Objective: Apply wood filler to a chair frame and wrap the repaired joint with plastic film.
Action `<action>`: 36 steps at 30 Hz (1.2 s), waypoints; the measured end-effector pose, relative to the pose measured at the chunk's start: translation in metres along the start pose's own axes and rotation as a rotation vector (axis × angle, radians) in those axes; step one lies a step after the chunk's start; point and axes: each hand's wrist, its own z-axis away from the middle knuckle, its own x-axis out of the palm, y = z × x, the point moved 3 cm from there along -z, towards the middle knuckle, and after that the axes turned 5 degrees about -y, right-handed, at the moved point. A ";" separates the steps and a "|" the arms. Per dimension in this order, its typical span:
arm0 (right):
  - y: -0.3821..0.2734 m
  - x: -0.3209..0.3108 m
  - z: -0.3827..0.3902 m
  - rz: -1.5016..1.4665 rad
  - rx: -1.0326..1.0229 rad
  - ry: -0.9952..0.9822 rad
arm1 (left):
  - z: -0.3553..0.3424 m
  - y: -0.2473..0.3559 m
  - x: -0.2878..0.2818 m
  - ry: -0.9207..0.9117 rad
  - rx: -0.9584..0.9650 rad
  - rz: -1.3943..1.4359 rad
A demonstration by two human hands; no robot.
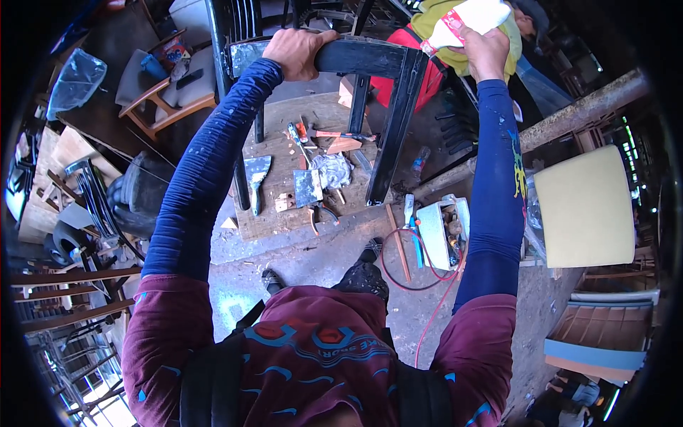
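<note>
concrete floor (320, 260), grey and littered with chips, lies under a cluttered workshop: a low wooden board (284, 142) sits in the middle, carrying two wide scrapers (255, 174), a screwdriver (295, 135), a hammer (341, 135), pliers (316, 217) and a crumpled rag (333, 171). right of the board stands a white box (441, 231) of small parts with a red cable (409, 274) looping near it, and further right a pale yellow cushion (585, 206). stacked dark chairs (92, 192) and timber fill the left side, with a wooden armchair (167, 92) far left. the black frame (356, 57) is held up above the board at the far middle of the scene; its top rail runs left to right, that being its long axis, and one leg slants down toward the board and the near side. the left hand (297, 53) is closed over the left end of the rail. the right hand (484, 53) is wrapped around a white squeeze bottle (462, 21) at the far right, the bottle's long axis tilted, its red-banded end pointing down-left and meeting the rail's right end. both arms wear blue sleeves.
</note>
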 end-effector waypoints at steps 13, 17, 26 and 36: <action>0.001 0.009 0.006 0.019 -0.027 0.009 | 0.002 -0.003 0.004 0.019 0.012 0.006; 0.005 0.002 0.006 0.197 -0.134 0.027 | -0.001 -0.001 0.005 0.032 0.018 0.005; -0.006 0.010 0.023 0.315 -0.308 0.091 | -0.002 -0.003 0.007 0.026 0.002 0.001; -0.015 0.016 0.020 0.402 -0.394 0.221 | 0.007 0.003 0.002 0.015 0.027 0.025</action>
